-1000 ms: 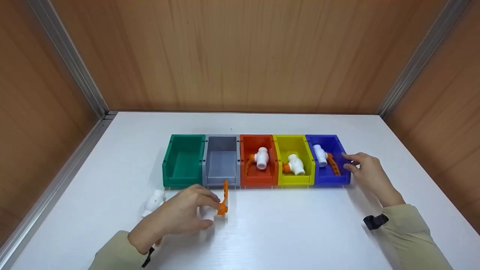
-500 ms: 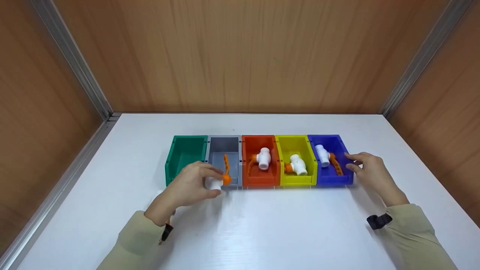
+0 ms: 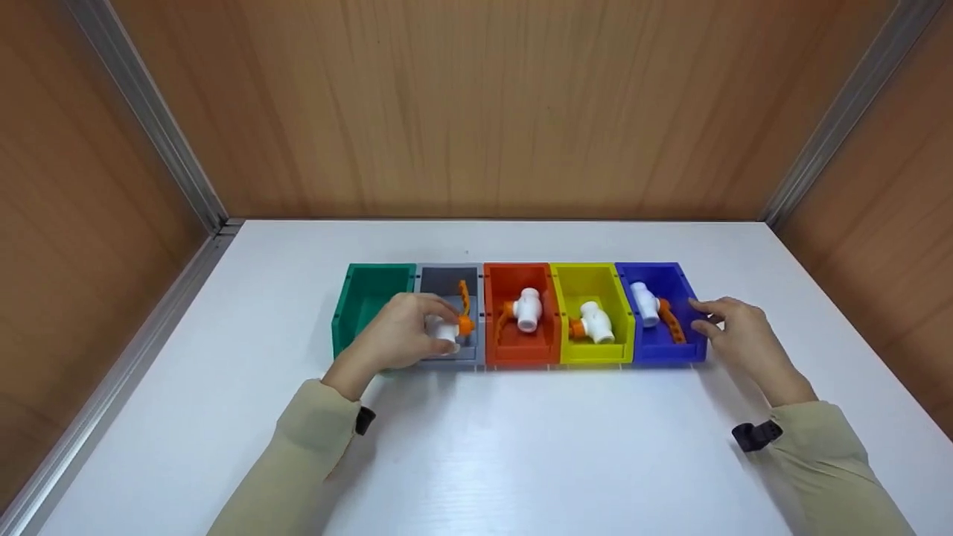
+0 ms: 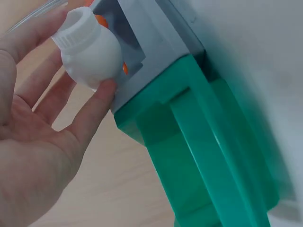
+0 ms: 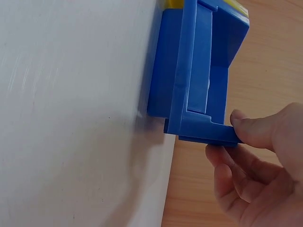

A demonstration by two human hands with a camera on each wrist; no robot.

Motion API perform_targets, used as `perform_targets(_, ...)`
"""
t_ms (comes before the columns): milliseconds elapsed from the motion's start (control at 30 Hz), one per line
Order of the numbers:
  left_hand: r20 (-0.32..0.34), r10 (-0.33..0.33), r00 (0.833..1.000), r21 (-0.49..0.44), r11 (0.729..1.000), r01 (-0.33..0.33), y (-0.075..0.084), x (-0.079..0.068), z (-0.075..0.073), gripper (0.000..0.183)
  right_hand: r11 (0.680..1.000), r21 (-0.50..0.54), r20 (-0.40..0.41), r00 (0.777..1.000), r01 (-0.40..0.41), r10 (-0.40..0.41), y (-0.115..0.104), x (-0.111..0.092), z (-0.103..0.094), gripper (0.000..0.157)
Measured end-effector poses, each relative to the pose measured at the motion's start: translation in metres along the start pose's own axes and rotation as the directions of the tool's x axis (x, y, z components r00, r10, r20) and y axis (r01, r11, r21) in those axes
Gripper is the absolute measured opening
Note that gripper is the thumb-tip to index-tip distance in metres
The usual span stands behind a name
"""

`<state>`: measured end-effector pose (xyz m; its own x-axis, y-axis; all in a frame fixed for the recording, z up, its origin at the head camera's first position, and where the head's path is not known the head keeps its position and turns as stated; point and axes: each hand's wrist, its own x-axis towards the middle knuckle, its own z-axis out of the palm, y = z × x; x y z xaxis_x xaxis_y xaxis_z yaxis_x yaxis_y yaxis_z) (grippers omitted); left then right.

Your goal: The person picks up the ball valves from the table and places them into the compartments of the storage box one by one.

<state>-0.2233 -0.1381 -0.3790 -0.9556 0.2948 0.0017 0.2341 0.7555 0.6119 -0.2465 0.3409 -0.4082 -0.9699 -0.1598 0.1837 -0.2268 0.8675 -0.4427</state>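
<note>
My left hand (image 3: pixel 402 331) pinches a white ball valve (image 4: pixel 92 54) with an orange lever handle, thumb on one side and fingers on the other. The valve overlaps the grey bin (image 3: pixel 461 364) in the head view, its handle pointing toward the back. In the left wrist view its round open end faces up beside the fingers. My right hand (image 3: pixel 748 346) grips the right side wall of the blue bin (image 5: pixel 187 71), thumb on the inside and fingers outside. Inside the blue bin lies another white valve (image 3: pixel 645 304) with an orange handle.
The bins stand side by side in a row on the white table (image 3: pixel 521 447). A green bin (image 3: pixel 372 286) is at the left end. The red bin (image 3: pixel 523 356) and yellow bin (image 3: pixel 595 354) each hold a white valve. A wooden panel (image 3: pixel 476 112) rises behind.
The left hand has carried the valve from the table in front of the bins up and right to the grey bin. Its sleeve now hides the left-hand table valve. The right hand keeps its grip.
</note>
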Motion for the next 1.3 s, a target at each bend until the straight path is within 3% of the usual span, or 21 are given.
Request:
perform_targets(167, -0.038, 0.014, 0.999, 0.069, 0.998, -0.011, 0.011, 0.008, 0.005, 0.027, 0.999, -0.026, -0.034, 0.999, 0.031, -0.032, 0.000, 0.000, 0.001, 0.038)
perform_targets(300, -0.039, 0.027, 0.999, 0.125, 0.992, -0.022, 0.014, 0.014, 0.010, 0.030, 0.999, -0.041, -0.007, 1.000, 0.011, -0.011, -0.002, -0.001, 0.002, 0.039)
perform_targets(567, 0.042, 0.023, 0.999, 0.183, 0.983, -0.030, 0.015, 0.024, 0.011, 0.043, 0.998, -0.058, 0.013, 1.000, -0.009, 0.010, -0.004, 0.000, 0.000, 0.040)
perform_targets(867, 0.146, -0.030, 0.989, 0.152, 0.988, 0.007, 0.011, 0.031, 0.018, 0.052, 0.999, -0.049, 0.030, 0.999, -0.011, 0.012, -0.003, 0.001, 0.001, 0.040)
perform_targets(1300, 0.160, -0.065, 0.985, 0.250, 0.968, 0.023, 0.017, 0.030, 0.023, 0.059, 0.999, -0.039, 0.003, 1.000, 0.009, -0.008, -0.001, -0.001, 0.001, 0.040)
